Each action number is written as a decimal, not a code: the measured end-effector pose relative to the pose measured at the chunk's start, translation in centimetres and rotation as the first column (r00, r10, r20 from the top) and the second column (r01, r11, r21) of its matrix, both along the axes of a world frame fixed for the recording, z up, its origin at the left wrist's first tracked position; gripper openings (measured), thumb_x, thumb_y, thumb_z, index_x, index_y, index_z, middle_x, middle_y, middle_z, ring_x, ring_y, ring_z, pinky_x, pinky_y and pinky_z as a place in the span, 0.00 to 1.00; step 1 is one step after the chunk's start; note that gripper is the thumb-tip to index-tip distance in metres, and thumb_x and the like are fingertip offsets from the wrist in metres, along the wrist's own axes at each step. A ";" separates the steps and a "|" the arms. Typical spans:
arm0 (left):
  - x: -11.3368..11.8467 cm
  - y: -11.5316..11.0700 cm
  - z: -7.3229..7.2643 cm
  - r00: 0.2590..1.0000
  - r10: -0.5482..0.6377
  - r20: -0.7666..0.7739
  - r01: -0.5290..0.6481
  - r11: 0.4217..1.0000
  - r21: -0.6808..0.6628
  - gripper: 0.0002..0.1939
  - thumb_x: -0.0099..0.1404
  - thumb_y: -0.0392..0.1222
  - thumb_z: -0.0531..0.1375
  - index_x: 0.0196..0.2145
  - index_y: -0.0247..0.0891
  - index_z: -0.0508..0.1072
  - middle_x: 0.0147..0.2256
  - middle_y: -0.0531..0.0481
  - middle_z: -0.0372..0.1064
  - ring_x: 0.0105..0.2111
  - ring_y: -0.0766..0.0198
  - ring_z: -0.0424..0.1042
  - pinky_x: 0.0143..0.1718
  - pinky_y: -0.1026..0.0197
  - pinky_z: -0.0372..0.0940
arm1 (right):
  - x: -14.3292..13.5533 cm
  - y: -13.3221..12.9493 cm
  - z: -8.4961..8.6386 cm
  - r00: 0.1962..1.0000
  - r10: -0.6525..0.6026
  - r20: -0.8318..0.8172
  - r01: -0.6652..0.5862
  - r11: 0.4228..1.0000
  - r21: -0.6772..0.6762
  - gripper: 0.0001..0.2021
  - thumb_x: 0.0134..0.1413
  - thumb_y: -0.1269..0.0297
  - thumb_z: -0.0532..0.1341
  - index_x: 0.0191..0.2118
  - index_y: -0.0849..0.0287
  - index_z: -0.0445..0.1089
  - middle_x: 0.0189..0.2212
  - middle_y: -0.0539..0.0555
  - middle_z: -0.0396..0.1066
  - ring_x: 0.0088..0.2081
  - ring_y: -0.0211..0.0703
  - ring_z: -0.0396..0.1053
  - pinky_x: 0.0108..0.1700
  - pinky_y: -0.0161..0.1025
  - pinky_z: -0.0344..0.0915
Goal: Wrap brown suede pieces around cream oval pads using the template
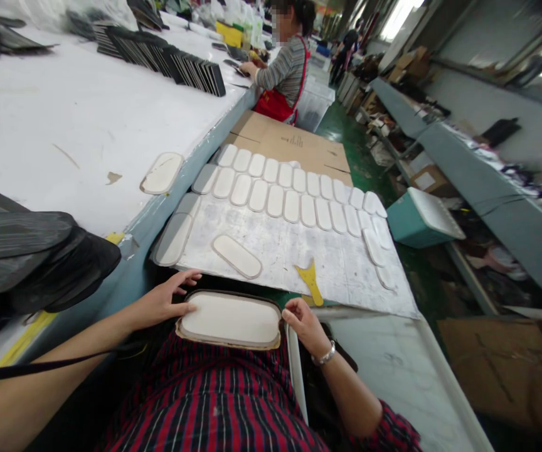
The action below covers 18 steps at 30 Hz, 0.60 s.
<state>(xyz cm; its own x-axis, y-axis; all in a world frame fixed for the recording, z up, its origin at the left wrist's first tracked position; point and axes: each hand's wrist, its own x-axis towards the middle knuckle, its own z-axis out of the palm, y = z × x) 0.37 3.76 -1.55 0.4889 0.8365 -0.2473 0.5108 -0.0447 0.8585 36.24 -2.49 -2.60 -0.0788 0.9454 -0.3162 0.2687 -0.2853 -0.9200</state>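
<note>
A white oval piece with a brown and dark rim [231,319] lies at my lap, over the striped cloth. My left hand [174,298] is at its left end, thumb on the white face and fingers apart. At the right end my right hand [302,320] pinches the rim between thumb and curled fingers. Beyond the hands, a pale board [271,242] bears rows of similar white oval pieces [275,199]. One single oval [237,255] rests near the board's front edge, and a yellow notched scraper [310,282] lies to its right.
On the white table [87,113] at the left are a stack of dark pieces [12,251], a loose oval [162,172] and a row of black pieces [172,63]. Another person [285,69] works at its far edge. A teal box [421,216] stands on the right.
</note>
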 end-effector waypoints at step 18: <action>10.0 3.2 3.6 0.726 -0.663 -0.182 0.687 0.688 0.233 0.25 0.61 0.34 0.52 0.56 0.42 0.62 0.56 0.49 0.61 0.54 0.61 0.62 0.56 0.62 0.54 | -2.4 7.3 -1.9 0.797 0.586 -0.149 -0.600 0.739 -0.306 0.27 0.58 0.43 0.47 0.44 0.60 0.72 0.38 0.55 0.72 0.38 0.41 0.69 0.40 0.36 0.67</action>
